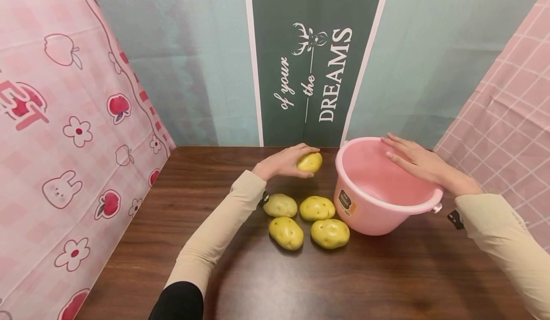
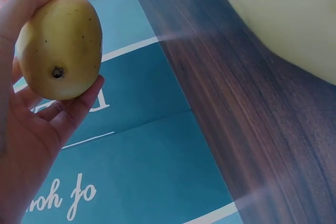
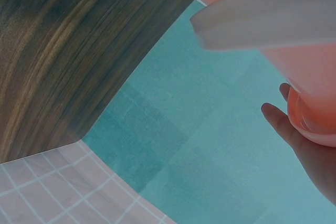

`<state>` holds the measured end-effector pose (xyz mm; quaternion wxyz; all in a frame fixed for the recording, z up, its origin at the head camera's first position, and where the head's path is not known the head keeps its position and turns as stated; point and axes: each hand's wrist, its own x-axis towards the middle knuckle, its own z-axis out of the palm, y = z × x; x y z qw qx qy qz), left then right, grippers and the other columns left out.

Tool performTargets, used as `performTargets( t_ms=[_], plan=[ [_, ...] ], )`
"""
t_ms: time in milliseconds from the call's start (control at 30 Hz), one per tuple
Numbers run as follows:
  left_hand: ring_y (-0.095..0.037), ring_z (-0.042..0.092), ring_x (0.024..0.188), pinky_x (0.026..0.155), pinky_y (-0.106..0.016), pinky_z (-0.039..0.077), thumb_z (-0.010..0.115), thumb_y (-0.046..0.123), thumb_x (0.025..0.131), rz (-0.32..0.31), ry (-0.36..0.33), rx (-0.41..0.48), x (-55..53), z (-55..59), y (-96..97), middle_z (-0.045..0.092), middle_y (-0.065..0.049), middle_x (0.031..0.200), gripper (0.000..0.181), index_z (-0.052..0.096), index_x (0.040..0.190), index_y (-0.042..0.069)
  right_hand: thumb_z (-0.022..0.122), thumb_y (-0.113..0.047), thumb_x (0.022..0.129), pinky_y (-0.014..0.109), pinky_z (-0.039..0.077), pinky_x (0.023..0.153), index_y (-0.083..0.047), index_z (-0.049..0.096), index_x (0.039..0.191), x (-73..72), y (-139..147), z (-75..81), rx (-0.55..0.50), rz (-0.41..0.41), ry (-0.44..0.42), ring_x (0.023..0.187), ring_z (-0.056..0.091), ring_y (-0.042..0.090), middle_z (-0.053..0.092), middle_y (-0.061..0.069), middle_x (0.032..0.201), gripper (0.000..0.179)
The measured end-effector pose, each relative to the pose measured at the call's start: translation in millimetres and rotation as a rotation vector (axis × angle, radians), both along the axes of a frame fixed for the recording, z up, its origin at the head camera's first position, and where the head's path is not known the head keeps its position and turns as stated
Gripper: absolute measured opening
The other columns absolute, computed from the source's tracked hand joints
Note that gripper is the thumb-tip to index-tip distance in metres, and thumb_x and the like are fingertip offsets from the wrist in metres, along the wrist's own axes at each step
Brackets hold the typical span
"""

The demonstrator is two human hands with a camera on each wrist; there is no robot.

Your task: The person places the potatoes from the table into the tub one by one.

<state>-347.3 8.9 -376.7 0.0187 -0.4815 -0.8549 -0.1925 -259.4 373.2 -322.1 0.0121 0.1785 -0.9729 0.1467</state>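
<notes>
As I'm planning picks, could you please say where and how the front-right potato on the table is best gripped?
That potato is probably best gripped across its middle, from above: it is oval and lies lengthwise left to right, with the pink bucket close on its right.

Smooth plastic bucket (image 1: 375, 217), shiny potatoes (image 1: 317, 208), glossy wood-grain table (image 1: 266, 282)

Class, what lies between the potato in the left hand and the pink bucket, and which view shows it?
The head view shows only a bare strip of brown tabletop between the held potato and the pink bucket.
</notes>
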Motion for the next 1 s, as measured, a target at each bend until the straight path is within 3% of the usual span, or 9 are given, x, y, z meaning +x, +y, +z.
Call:
performTargets(
  t_ms=[300, 1000],
  plan=[
    [-0.008, 0.047, 0.109, 0.091, -0.021, 0.04, 0.069, 0.046, 0.077, 0.004, 0.031, 0.008, 1.1, 5.8, -0.6, 0.049, 0.001, 0.125, 0.073, 0.041, 0.139, 0.017, 0.044, -0.042, 0.096, 0.069, 0.022, 0.095, -0.025, 0.028, 0.146, -0.2, 0, -4.2, -0.003, -0.007, 0.003, 0.135, 0.021, 0.042, 0.019, 0.009, 0.154, 0.056],
    [-0.01, 0.049, 0.102, 0.086, -0.023, 0.042, 0.071, 0.045, 0.076, 0.017, 0.018, 0.065, -2.0, 19.2, 0.1, 0.048, 0.001, 0.124, 0.072, 0.042, 0.138, 0.021, 0.044, -0.042, 0.096, 0.07, 0.021, 0.095, -0.025, 0.028, 0.146, 0.8, 1, -5.1, -0.01, -0.012, -0.014, 0.136, 0.021, 0.042, 0.019, 0.009, 0.154, 0.055]
  ],
)
